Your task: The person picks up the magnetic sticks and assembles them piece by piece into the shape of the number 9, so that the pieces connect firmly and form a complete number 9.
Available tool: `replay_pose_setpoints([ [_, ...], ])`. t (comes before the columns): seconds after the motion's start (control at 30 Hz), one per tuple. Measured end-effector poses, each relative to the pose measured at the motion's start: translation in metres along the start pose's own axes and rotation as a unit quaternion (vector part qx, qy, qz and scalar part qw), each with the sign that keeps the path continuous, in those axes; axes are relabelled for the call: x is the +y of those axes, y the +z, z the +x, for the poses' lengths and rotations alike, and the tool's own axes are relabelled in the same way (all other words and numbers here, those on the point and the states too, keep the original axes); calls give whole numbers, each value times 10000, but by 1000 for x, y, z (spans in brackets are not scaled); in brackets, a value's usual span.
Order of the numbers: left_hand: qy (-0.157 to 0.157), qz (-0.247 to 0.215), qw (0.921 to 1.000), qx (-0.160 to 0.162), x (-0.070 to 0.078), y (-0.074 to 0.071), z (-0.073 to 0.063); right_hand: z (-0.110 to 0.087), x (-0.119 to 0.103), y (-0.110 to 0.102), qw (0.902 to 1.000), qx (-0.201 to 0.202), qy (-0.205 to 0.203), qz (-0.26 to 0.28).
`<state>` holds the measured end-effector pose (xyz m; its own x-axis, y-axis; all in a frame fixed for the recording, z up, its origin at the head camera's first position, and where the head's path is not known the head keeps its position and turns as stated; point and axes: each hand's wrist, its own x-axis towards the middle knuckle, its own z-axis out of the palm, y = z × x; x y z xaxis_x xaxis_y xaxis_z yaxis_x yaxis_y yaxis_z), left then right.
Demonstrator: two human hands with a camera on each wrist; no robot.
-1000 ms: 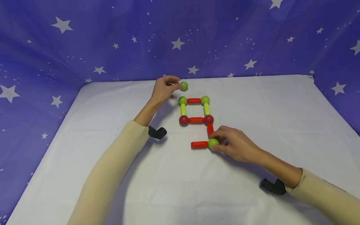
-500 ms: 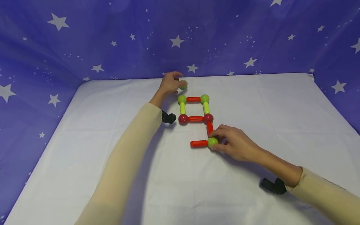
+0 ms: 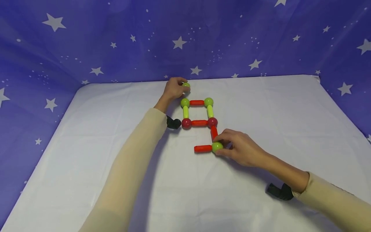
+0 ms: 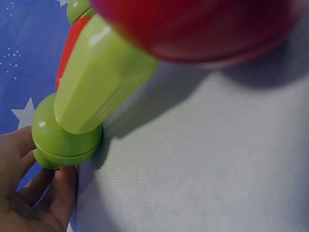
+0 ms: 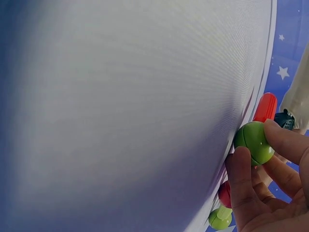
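At the back of the table my left hand holds a loose green ball between thumb and fingers. In the left wrist view, that ball is mostly hidden behind a nearer green ball. My right hand pinches another green ball, which joins two red rods. One red rod points left with a bare end; the other runs up to a red ball. Beyond it lies a square of balls and rods, with a second red ball at its near left corner.
A white cloth covers the table. Behind it hangs a blue curtain with white stars. Dark wrist-worn devices stick out at both sleeves, the left one close to the square's near left corner.
My left hand has reached farther back and right, and its fingers now wrap more around the loose green ball. The right hand keeps its pinch, and the rods stay put.
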<state>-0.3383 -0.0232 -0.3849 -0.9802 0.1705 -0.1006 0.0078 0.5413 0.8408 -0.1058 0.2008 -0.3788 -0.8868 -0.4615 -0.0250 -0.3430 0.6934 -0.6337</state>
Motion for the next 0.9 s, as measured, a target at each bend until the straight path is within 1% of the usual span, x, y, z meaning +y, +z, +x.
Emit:
replay_pose_setpoints([
  [0.2,64,-334,9994,-93,-2,-5,-4,0,0,0,10000,12,-59,50],
  [0.33,199,-553,9982,-136,-2,-14,-14,1,-1,1,10000,-15,-62,72],
  [0.4,325,-631,9972,-237,-2,-19,-19,1,-2,1,10000,-29,-39,42],
  [0.47,413,-814,9951,-378,-1,-24,-25,1,-2,1,10000,-26,-16,12],
  [0.53,485,-1071,9917,-512,0,-29,-32,1,-2,1,10000,-31,8,-15],
  [0.67,520,-1480,9849,-737,1,-37,-49,1,-1,0,10000,-44,4,3],
  [0.8,700,-1415,9828,-961,1,-41,-69,0,0,0,10000,-38,-40,10],
  [0.9,888,-1169,9837,-1035,0,-41,-84,0,0,0,10000,-35,-68,0],
])
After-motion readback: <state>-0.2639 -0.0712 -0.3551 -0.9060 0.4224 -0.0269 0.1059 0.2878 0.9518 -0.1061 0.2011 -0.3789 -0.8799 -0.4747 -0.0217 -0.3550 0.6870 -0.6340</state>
